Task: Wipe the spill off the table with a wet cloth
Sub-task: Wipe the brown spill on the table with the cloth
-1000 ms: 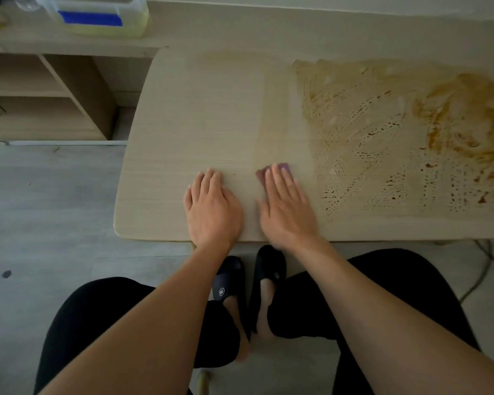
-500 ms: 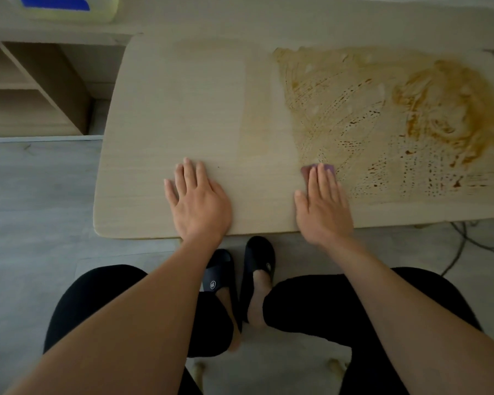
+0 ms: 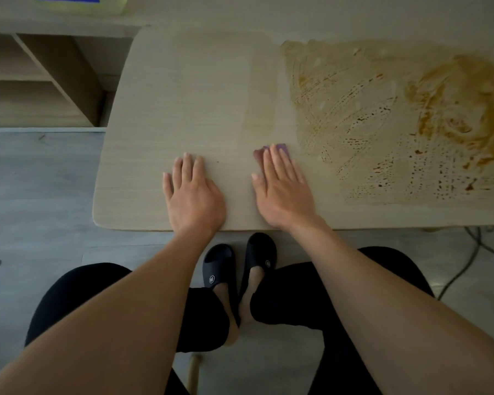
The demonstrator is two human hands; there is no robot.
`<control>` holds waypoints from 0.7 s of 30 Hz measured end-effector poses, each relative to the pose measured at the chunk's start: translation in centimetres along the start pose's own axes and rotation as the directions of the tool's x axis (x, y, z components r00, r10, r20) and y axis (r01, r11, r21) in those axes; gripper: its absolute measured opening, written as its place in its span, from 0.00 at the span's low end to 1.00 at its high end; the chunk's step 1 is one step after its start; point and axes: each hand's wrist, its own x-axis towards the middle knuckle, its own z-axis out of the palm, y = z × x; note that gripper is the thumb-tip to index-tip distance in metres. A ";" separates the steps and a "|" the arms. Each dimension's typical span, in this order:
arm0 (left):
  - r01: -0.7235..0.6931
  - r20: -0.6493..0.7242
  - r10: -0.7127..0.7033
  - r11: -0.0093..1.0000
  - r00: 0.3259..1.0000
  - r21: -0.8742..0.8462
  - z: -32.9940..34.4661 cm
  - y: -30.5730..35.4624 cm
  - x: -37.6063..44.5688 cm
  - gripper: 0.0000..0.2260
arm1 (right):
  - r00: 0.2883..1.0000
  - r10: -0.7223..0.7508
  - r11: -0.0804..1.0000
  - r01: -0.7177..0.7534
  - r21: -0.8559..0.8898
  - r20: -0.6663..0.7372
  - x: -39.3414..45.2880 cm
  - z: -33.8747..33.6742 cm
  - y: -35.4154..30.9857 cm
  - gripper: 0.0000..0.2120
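Note:
A brown smeared spill (image 3: 405,124) covers the right half of the light wooden table (image 3: 183,95). My right hand (image 3: 283,189) lies flat on a small purple cloth (image 3: 280,148), pressing it to the tabletop just left of the spill's edge; only the cloth's far edge shows past my fingertips. My left hand (image 3: 193,195) rests flat and empty on the table near the front edge, fingers slightly apart. A faint pale wiped band (image 3: 257,104) runs between the clean left part and the spill.
Wooden shelving (image 3: 40,81) stands to the left of the table, with a plastic container (image 3: 80,2) on top at the back. Cables (image 3: 468,252) trail on the floor under the table's right side. My legs and black slippers (image 3: 240,263) are below the front edge.
My right hand with the cloth slid right to the spill's edge, then back left toward my left hand. My left hand stayed flat on the table.

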 end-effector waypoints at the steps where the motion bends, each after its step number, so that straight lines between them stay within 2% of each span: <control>1: -0.004 0.005 0.004 1.000 1.000 0.006 0.0 0.0 0.0 0.29 | 0.999 0.046 0.999 -0.046 -0.007 -0.008 -1.0 -0.2 1.4 0.33; 6: 0.019 0.007 -0.019 1.000 1.000 0.018 0.0 0.4 -0.2 0.29 | 0.959 0.282 0.958 -0.284 -0.033 -0.038 -3.6 -1.7 8.2 0.35; 9: 0.027 0.002 -0.027 0.999 1.000 0.018 0.1 0.6 -0.2 0.29 | 0.937 0.345 0.937 -0.347 -0.039 -0.054 -2.3 -1.7 8.6 0.35; 11: 0.031 0.000 -0.031 0.999 1.000 0.021 0.1 0.7 -0.2 0.28 | 0.946 0.318 0.947 -0.320 -0.034 -0.057 -1.0 -1.5 7.5 0.35; 15: 0.033 0.001 -0.033 0.999 0.999 0.022 0.0 0.7 -0.2 0.26 | 0.990 0.137 0.990 -0.138 -0.028 -0.044 1.6 -0.7 3.5 0.35; 21: 0.042 -0.020 -0.042 0.999 0.999 0.006 0.1 0.8 -0.1 0.26 | 1.000 -0.014 1.000 0.013 -0.027 -0.011 4.9 0.1 -1.9 0.33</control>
